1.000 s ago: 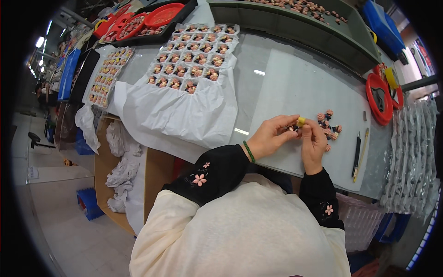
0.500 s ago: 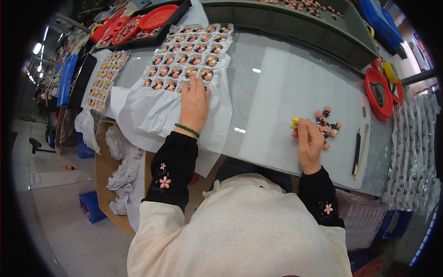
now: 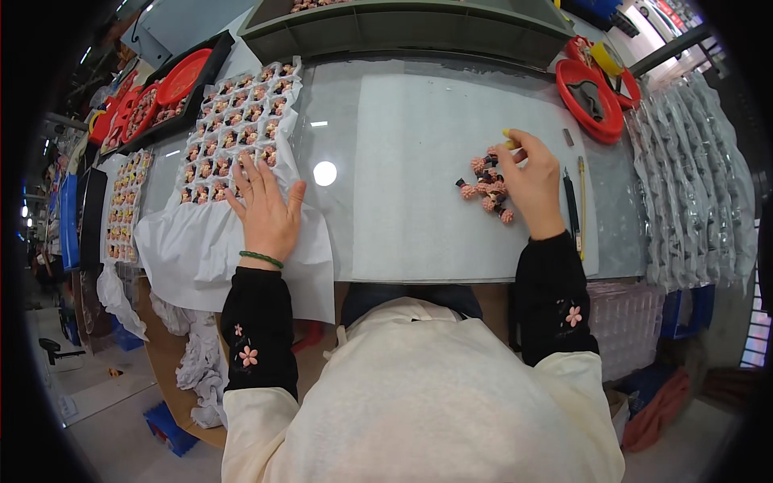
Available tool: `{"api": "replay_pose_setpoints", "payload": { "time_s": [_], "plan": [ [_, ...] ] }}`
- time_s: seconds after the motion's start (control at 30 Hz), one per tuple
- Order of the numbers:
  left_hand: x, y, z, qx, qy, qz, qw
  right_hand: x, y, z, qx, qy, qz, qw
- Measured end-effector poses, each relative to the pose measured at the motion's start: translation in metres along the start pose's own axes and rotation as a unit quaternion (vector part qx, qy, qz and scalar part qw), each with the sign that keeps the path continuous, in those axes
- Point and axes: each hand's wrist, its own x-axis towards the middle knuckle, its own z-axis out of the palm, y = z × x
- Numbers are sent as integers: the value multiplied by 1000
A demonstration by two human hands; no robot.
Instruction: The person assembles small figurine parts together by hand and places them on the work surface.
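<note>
- Left hand (image 3: 267, 211) lies flat, fingers spread, on crinkled white paper (image 3: 211, 249) at the near edge of a clear compartmented tray of small pink pieces (image 3: 233, 129).
- Right hand (image 3: 529, 183) pinches a small yellow piece (image 3: 509, 142) beside a loose cluster of knobbly pink flower-shaped pieces (image 3: 485, 187) on the smooth grey tabletop (image 3: 403, 161).
- The pieces' detail is too small to make out.

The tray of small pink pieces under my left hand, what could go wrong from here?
The tray sits on loose white paper that overhangs the table edge; the left hand pressing there could drag it and spill pieces. The right hand beside the loose pink pieces could scatter them.
</note>
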Motion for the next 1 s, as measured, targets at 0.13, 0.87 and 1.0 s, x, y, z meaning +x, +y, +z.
{"api": "replay_pose_setpoints", "payload": {
  "time_s": [0.13,0.87,1.0],
  "plan": [
    [5,59,-39,-317,110,105,936,17,26,1,-197,-134,57,970],
    [-22,140,5,-838,-132,-20,528,-61,-21,39,261,-124,-32,957],
    [-22,144,4,-850,-70,-12,523,-65,-23,40,331,-111,6,937]
  ]
}}
